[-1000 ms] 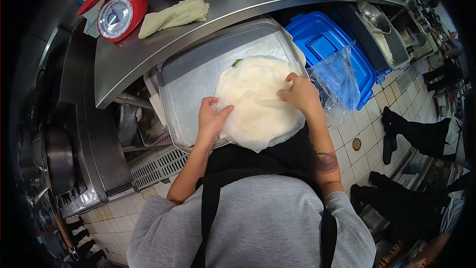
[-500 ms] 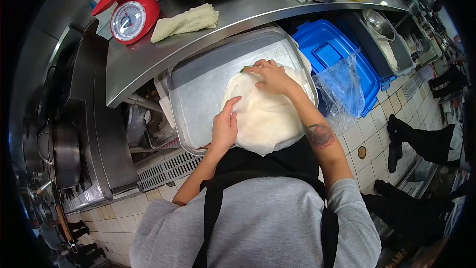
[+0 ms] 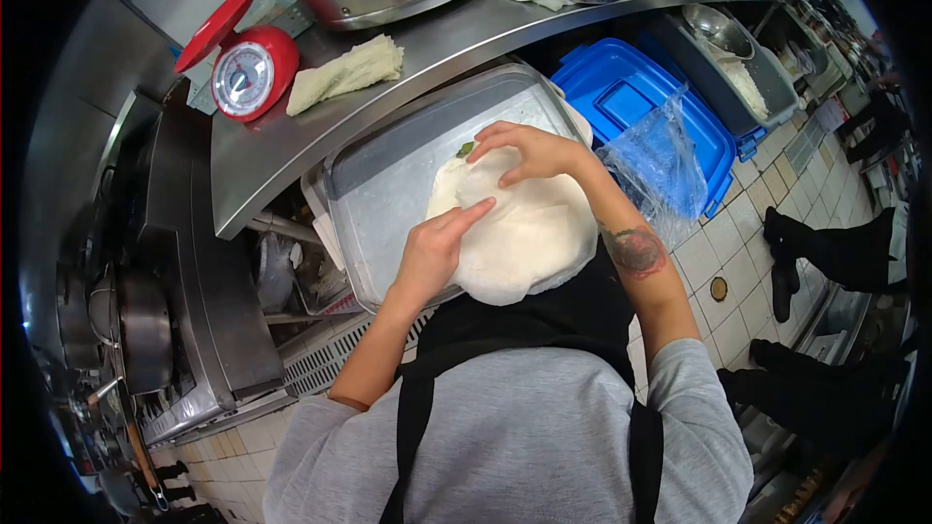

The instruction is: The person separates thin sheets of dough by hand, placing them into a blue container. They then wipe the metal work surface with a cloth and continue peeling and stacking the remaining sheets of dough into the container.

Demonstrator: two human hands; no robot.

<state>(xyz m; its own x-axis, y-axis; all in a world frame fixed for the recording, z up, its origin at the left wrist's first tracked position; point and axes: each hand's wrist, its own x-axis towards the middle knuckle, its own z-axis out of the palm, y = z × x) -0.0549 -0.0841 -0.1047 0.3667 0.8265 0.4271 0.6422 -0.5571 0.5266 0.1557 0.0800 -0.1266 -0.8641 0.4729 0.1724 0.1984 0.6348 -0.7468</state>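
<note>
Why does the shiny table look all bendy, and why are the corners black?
Head view: the wide lens bows the steel counter into a curve and blacks out the corners; head view: pale glare streaks that counter; head view: the left hand and right hand on the white sheet look sharp, the rim squeezed and dim.

Tray (image 3: 388, 184) sits at counter (image 3: 282, 146) edge, w/ dough sheet (image 3: 534, 233) in its 4 o'clock part, overhanging near rim. L hand (image 3: 432, 252) on sheet's 9 o'clock edge, R hand (image 3: 529, 150) at its 12. Scale (image 3: 243, 73) at tray's 10 o'clock, towel (image 3: 345, 68) at 11, both on counter. Lidded bin (image 3: 631, 87) at 2, plastic bag (image 3: 660, 165) at 3, below counter level.
</note>
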